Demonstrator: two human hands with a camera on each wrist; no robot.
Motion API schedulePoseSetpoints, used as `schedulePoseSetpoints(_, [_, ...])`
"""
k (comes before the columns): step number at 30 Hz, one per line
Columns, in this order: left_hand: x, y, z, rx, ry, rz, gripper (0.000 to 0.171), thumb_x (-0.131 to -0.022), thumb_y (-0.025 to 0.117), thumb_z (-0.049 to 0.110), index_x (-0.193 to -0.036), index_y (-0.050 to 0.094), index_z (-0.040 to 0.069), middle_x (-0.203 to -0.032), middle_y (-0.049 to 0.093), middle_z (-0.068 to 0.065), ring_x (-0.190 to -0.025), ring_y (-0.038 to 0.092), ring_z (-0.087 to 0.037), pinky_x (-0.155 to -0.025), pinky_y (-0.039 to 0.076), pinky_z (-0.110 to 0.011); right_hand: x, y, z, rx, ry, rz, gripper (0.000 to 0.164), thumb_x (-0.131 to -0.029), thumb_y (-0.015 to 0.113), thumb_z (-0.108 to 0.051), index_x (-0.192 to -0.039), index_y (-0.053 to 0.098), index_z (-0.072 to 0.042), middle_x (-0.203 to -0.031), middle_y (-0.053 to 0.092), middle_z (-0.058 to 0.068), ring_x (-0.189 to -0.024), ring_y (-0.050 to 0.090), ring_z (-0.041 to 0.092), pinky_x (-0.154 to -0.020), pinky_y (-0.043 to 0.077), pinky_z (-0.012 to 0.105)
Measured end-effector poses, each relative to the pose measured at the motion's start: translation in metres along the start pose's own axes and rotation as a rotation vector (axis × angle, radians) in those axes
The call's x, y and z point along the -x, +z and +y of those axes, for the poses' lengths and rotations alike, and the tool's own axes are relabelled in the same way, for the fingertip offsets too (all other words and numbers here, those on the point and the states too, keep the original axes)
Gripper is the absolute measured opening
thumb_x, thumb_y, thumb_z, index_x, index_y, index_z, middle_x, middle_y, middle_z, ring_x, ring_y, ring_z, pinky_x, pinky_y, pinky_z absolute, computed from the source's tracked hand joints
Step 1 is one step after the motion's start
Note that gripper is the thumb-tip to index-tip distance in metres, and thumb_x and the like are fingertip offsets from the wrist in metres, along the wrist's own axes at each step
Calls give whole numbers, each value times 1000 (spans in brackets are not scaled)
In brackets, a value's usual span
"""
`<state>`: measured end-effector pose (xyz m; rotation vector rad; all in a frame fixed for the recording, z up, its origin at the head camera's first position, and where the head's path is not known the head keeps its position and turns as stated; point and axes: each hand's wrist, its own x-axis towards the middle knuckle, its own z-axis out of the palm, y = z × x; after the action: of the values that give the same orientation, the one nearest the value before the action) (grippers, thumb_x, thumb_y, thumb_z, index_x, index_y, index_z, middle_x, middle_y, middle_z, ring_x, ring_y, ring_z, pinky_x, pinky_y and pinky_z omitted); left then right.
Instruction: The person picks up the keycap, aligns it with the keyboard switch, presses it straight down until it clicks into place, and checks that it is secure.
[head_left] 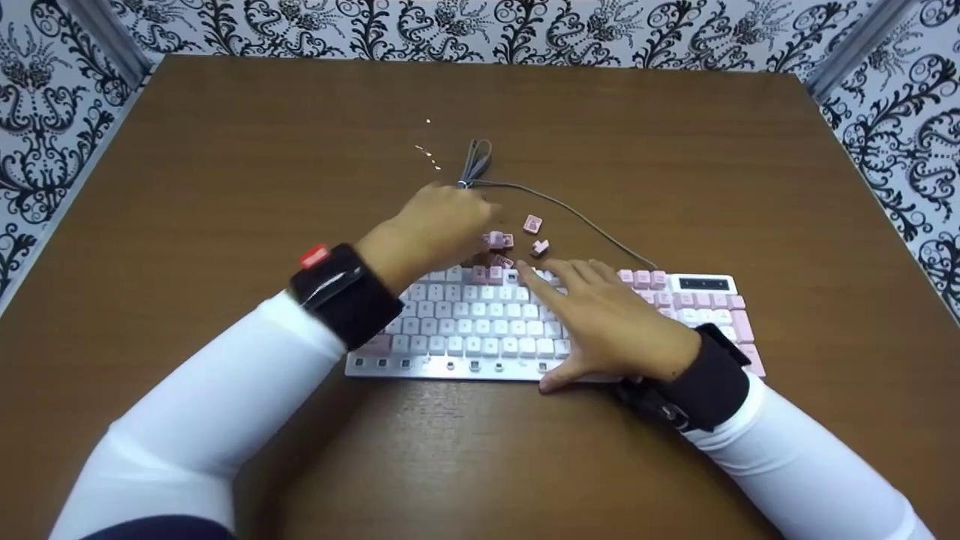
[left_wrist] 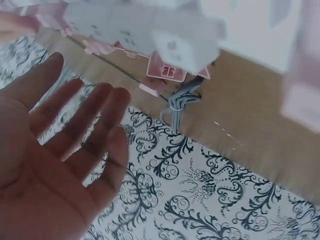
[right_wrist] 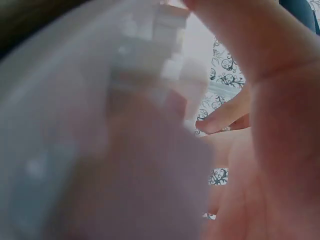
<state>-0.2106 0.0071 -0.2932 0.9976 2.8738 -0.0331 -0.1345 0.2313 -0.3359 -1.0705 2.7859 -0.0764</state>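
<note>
A white and pink keyboard (head_left: 480, 330) lies on the table, with several bare key switches (head_left: 474, 366) along its front row. My left hand (head_left: 439, 225) hovers over its far left edge, beside loose pink keycaps (head_left: 499, 240). In the left wrist view, the left hand (left_wrist: 75, 160) shows loosely bent fingers and a bare palm. My right hand (head_left: 607, 322) rests with spread fingers on the keyboard's right half, its thumb at the front edge. The right wrist view is mostly blurred by close keys, with the right palm (right_wrist: 280, 135) at the right.
Behind the keyboard lie more loose keycaps (head_left: 532, 224). A grey cable (head_left: 577, 214) runs from the keyboard to a tied bundle (head_left: 475, 165). Small white specks (head_left: 429, 154) dot the brown table (head_left: 637, 142). Patterned wall covering (head_left: 525, 30) borders the table.
</note>
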Motion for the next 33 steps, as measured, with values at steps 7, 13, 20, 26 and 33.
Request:
schedulePoseSetpoints(7, [-23, 9, 6, -58, 58, -91, 19, -96, 60, 9, -112, 71, 9, -110, 72, -14, -97, 70, -33, -86, 58, -47, 7, -5, 6, -53, 29, -72, 143, -55, 86, -67, -161, 9, -11, -160, 29, 22, -147, 30, 40, -122, 20, 57])
schedulePoseSetpoints(13, [-28, 16, 4, -41, 58, -84, 17, -94, 59, 3, -105, 71, 6, -108, 72, -16, -100, 69, -36, -87, 57, -50, 8, -9, 8, -21, 83, -108, 144, -54, 87, -68, -161, 8, -13, -161, 28, 21, -147, 29, 41, -118, 19, 66])
schedulePoseSetpoints(20, [-31, 17, 7, -29, 80, -69, 17, -93, 60, 3, -104, 72, 7, -109, 73, -16, -101, 69, -36, -89, 57, -50, 8, -9, 9, -10, 131, -131, 146, -52, 86, -70, -162, 7, -15, -161, 28, 19, -146, 31, 41, -112, 19, 75])
schedulePoseSetpoints(26, [-31, 17, 6, -32, 63, -54, 17, -92, 61, 3, -103, 73, 9, -108, 73, -15, -100, 69, -36, -88, 57, -50, 5, -9, 9, 0, 126, -118, 146, -51, 86, -71, -162, 8, -15, -160, 30, 19, -145, 32, 40, -111, 21, 76])
schedulePoseSetpoints(33, [-31, 20, 6, -42, 44, -31, 14, -93, 60, 6, -100, 72, 7, -105, 73, -16, -98, 70, -36, -87, 57, -51, 7, -8, 7, 19, 129, -120, 146, -52, 85, -71, -161, 8, -14, -160, 30, 19, -144, 34, 42, -109, 22, 77])
